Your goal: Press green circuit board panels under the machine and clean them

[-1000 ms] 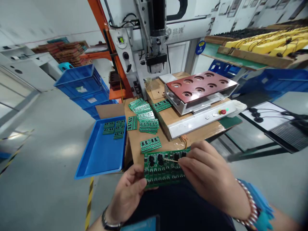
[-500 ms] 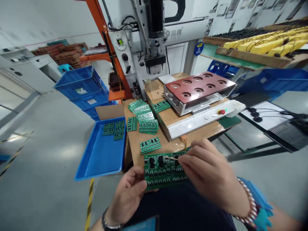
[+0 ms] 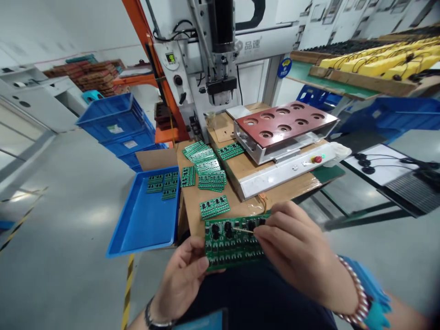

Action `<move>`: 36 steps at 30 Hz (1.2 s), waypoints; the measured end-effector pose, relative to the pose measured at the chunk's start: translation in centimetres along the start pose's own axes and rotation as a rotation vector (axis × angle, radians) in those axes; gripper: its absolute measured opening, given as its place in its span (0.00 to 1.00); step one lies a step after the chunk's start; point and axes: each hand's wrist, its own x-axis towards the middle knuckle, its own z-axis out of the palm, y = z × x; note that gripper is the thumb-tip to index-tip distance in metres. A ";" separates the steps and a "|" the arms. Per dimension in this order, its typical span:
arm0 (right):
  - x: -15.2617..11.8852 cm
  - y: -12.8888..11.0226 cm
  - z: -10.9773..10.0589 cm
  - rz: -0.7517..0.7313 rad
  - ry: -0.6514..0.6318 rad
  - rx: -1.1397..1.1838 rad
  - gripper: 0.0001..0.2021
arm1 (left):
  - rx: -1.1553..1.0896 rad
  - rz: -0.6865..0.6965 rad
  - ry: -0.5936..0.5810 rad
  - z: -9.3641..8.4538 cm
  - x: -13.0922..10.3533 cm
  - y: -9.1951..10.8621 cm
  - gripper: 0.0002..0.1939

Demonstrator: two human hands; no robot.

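My left hand [image 3: 185, 272] grips the left edge of a green circuit board [image 3: 233, 250], thumb on top, just in front of the table edge. Black round components stand along the board's far side, with rows of small dark parts nearer me. Between thumb and fingers of my right hand [image 3: 299, 252] is a thin pale wooden stick [image 3: 243, 230]. Its tip points left, close beside a black component [image 3: 228, 229] on the board; whether they touch I cannot tell. The right hand covers the board's right end. Beyond lies a single circuit board [image 3: 215, 207] on the table.
Overlapping circuit boards [image 3: 208, 167] lie on the brown table. To the left, a blue tray [image 3: 147, 224] holds several boards. A machine with a red fixture plate [image 3: 288, 121] and a red button [image 3: 316, 159] stands behind. Blue crates [image 3: 113, 123] are stacked at back left.
The stick's tip has shifted slightly down and left, and my right hand has moved a little with it. My left hand still holds the board, which has barely moved.
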 end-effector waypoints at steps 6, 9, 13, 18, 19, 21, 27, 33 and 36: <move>0.0 -0.2 0.0 -0.028 -0.004 0.013 0.08 | 0.008 -0.011 0.012 0.0 0.1 -0.1 0.10; 0.1 -0.2 0.2 -0.035 -0.006 0.013 0.08 | 0.006 -0.008 0.022 0.1 0.1 -0.1 0.10; 0.2 -0.2 0.2 -0.032 -0.001 0.025 0.07 | -0.002 -0.009 0.012 0.3 0.0 -0.1 0.10; 0.5 -0.1 0.2 -0.029 0.038 0.018 0.08 | 0.004 -0.017 0.035 0.2 -0.1 -0.1 0.11; 0.5 -0.1 0.2 -0.028 0.043 0.014 0.08 | 0.006 -0.018 0.035 0.2 -0.1 -0.2 0.11; 0.4 0.0 0.2 -0.021 0.048 0.009 0.07 | 0.007 -0.019 0.028 0.2 -0.1 -0.2 0.11; 0.0 0.1 0.1 0.014 0.030 -0.007 0.07 | 0.008 0.004 0.018 0.1 -0.1 -0.1 0.10; -0.2 -0.1 0.3 0.004 0.007 0.014 0.07 | 0.007 -0.001 0.009 0.2 0.0 0.1 0.10; -0.1 -0.2 0.3 -0.018 0.008 0.024 0.07 | -0.007 -0.001 0.001 0.2 0.1 0.0 0.10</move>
